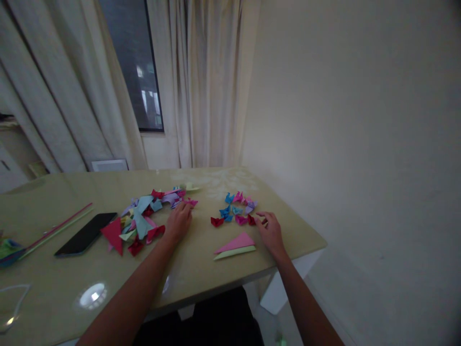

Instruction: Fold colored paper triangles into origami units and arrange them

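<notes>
My left hand (179,222) reaches to the right edge of a loose heap of folded paper. Its fingers are curled together at a magenta origami piece (191,202), which pokes out past the fingertips. My right hand (270,231) rests at the right side of a small group of origami pieces. Its thumb and fingers are bent but apart, close beside a dark red origami piece (251,220); whether they touch is unclear. That group also has a blue piece (225,213), a purple piece (250,206) and a red piece (217,221).
Folded pink paper (237,242) and a pale green strip (235,253) lie near the front edge of the table (201,269). Left of the heap (142,223) are a black phone (86,234) and long thin sticks (59,229). A wall (360,144) borders the right.
</notes>
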Available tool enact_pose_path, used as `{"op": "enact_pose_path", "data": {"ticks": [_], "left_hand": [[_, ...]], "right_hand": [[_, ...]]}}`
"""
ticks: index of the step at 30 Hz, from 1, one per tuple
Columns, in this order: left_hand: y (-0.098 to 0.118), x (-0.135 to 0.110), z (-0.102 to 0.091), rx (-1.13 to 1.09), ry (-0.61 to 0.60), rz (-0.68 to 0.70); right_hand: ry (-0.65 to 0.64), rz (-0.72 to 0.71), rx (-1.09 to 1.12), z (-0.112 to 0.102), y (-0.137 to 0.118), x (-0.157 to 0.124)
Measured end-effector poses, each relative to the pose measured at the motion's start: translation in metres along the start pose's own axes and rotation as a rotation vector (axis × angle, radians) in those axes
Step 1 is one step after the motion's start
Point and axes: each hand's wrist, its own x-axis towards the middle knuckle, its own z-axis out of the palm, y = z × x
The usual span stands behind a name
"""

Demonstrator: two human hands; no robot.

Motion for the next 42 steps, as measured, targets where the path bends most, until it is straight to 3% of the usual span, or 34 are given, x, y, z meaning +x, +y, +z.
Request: {"op": "enact_pose_path", "data": {"ticks": [3,9,13,15,19,22,24,26,28,31,34,36,38,42], "left_hand": [[0.001,0.001,0.001,0.066,0.046,-0.04],[-0.01,0.006,0.013,-0.076,-0.072,-0.002],[-0.008,0.004,0.009,-0.188,0.016,0.074],[0.001,0.002,0.003,-0.266,0.113,0.203],[0.03,-0.005,-0.006,-0.332,0.311,0.498],[0.047,-0.01,-0.007,-0.325,0.347,0.588],[0.05,-0.012,-0.005,-0.315,0.327,0.593],[0.046,-0.01,-0.004,-0.29,0.313,0.561],[0.034,-0.006,-0.006,-0.213,0.301,0.434],[0.008,-0.005,-0.01,0.042,0.236,0.047],[-0.013,-0.009,-0.013,0.252,0.042,-0.224],[-0.02,-0.011,-0.014,0.288,-0.079,-0.257],[-0.021,-0.011,-0.015,0.271,-0.115,-0.252],[-0.015,-0.003,-0.018,0.004,0.041,-0.206]], "right_hand": [[-0.011,-0.01,0.002,0.002,-0.004,0.0],[-0.017,-0.031,-0.009,-0.001,-0.007,-0.002],[0.02,-0.078,-0.014,0.0,-0.022,-0.004],[0.007,-0.123,0.008,0.008,-0.037,-0.004],[-0.22,-0.231,0.186,0.042,-0.077,-0.002],[-0.383,-0.261,0.321,0.07,-0.103,0.003],[-0.426,-0.272,0.363,0.081,-0.11,0.007],[-0.383,-0.259,0.365,0.083,-0.106,0.014],[-0.271,-0.226,0.345,0.074,-0.091,0.024],[0.017,-0.131,0.241,0.043,-0.054,0.04],[0.276,0.027,0.102,0.009,-0.013,0.047],[0.312,0.092,0.06,-0.005,0.007,0.046],[0.288,0.131,0.037,-0.007,0.02,0.043],[0.205,0.157,0.034,0.007,0.027,0.043]]}}
